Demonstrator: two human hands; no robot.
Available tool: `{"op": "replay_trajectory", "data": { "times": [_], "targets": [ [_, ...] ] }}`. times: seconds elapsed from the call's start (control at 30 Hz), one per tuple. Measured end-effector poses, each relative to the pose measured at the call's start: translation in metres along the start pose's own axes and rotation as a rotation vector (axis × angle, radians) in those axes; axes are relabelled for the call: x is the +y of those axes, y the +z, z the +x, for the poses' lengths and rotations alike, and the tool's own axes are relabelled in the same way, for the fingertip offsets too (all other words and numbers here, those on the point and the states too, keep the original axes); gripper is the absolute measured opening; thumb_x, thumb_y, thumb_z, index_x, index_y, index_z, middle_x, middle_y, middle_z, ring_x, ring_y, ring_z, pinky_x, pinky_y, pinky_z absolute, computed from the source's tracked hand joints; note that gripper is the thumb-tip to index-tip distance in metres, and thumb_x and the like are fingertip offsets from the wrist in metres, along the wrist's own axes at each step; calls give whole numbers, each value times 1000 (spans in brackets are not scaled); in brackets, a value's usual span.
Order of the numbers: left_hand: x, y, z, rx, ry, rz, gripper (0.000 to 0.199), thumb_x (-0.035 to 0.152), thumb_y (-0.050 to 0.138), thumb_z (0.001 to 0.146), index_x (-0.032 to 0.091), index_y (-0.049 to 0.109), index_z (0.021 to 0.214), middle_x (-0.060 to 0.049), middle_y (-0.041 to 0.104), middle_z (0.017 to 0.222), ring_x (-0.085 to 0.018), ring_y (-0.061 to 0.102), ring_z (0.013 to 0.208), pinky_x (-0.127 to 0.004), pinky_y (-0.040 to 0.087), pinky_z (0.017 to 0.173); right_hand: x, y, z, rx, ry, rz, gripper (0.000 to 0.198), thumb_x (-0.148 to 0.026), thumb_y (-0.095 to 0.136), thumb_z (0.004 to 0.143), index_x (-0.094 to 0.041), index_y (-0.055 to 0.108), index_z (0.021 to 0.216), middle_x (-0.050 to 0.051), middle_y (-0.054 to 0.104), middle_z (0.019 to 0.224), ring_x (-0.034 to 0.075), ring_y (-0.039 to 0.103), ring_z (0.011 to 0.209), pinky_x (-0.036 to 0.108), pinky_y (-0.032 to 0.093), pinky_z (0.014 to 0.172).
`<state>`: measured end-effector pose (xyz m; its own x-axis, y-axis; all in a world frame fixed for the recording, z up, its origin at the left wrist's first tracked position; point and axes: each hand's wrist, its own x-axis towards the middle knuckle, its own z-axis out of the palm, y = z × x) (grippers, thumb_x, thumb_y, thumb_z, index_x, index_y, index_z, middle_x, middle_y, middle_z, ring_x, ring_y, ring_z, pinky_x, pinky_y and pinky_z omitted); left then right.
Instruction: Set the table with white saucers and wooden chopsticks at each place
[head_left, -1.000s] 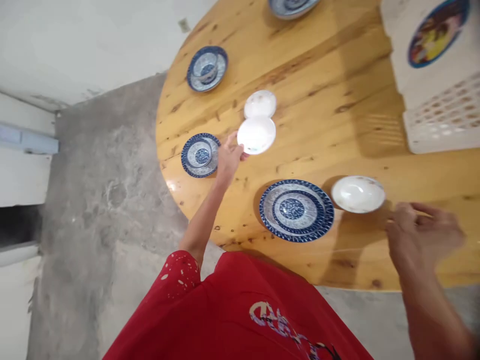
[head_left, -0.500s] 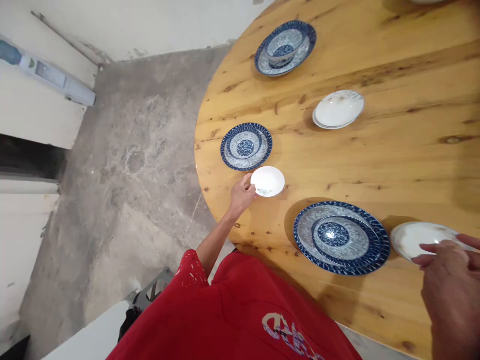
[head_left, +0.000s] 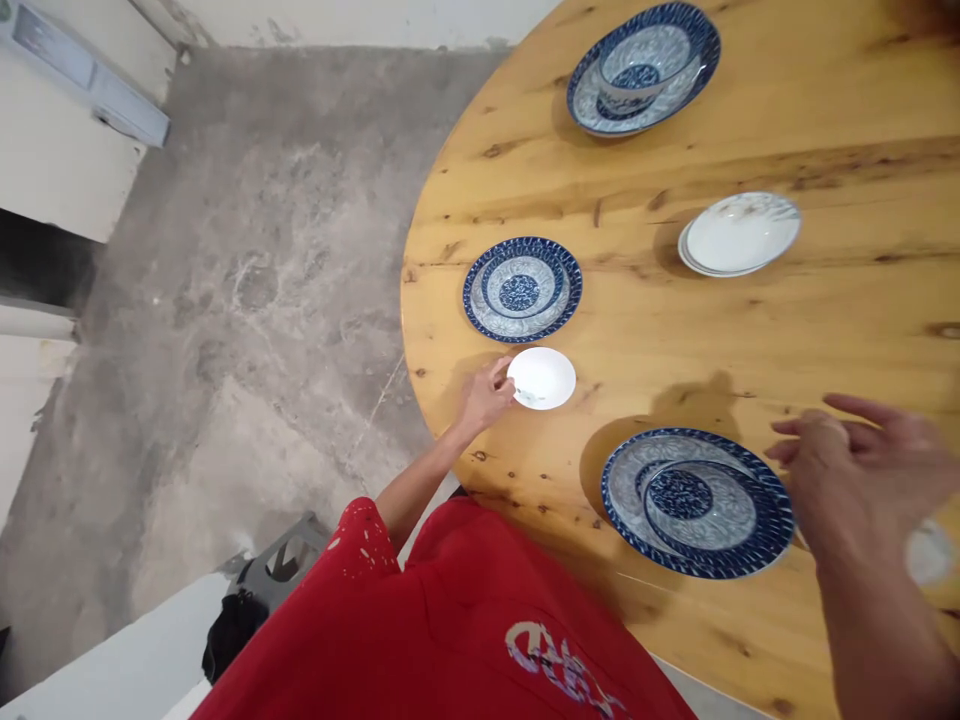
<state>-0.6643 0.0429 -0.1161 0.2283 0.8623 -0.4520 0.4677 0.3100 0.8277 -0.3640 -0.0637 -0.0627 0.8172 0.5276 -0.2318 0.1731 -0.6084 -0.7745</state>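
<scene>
My left hand (head_left: pixel 487 395) pinches the left edge of a small white dish (head_left: pixel 545 378) with a faint green mark, low over the table or resting on it. Just behind that dish is a blue-patterned plate (head_left: pixel 480 320) with a smaller matching piece on it. My right hand (head_left: pixel 855 470) is raised at the right, fingers apart, with nothing in it. It hovers by the right edge of a larger blue-patterned plate (head_left: pixel 622 490) that bears a blue-patterned bowl (head_left: pixel 720 515). Behind my right wrist, a white dish (head_left: pixel 930 552) is mostly hidden.
On the round wooden table (head_left: pixel 637 330), a stack of white dishes (head_left: pixel 742 235) stands right of centre. Farther back is another blue-patterned plate (head_left: pixel 690 80) with a bowl (head_left: pixel 634 85). A grey stool (head_left: pixel 281 560) stands on the floor at the lower left.
My right hand has let go of the white dish at the right and risen up and leftward, its fingers spreading. My left hand still grips the small dish. The view has shifted slightly.
</scene>
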Motion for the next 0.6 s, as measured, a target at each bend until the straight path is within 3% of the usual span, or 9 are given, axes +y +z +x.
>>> {"op": "replay_trajectory", "data": {
  "times": [0.13,0.33,0.6],
  "targets": [
    [5,1,1,-29,-3,-33,43,19,50,86,15,65,126,0,64,72,-11,55,59,-22,50,61,-21,37,34,-78,28,91,31,-25,58,60,-20,60,91,7,66,72,17,54,48,29,39,44],
    [5,1,4,4,45,56,42,18,50,83,16,68,120,-1,64,74,-12,55,64,-22,47,63,-64,84,86,-127,179,43,3,-15,53,83,-18,54,85,6,62,75,12,51,51,25,35,48],
    [4,-3,5,-20,35,176,49,22,51,85,19,66,132,-3,70,83,-17,61,73,-28,51,72,-80,114,130,-52,201,-91,24,-30,57,96,-18,51,76,7,58,71,14,55,53,28,37,50]
  ]
}}
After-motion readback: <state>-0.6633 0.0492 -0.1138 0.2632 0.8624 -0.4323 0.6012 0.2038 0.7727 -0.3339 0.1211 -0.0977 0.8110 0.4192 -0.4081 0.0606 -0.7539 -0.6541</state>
